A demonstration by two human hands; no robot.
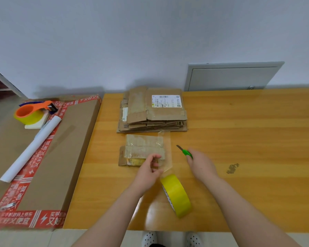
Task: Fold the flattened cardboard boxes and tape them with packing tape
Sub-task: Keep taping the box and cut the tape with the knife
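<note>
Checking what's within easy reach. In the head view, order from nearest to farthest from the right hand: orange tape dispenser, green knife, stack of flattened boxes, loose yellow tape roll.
1. green knife, gripped in the right hand.
2. loose yellow tape roll, toward the table's near edge.
3. stack of flattened boxes, toward the wall.
4. orange tape dispenser, far left, off the table.

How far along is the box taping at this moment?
Done: one small box is folded and already carries clear tape. In hand: the left hand pinches the tape strip running from that box toward the yellow roll, while the right hand grips a green knife, probably to cut it. Left: the stack of flattened boxes behind lies flat.
</note>
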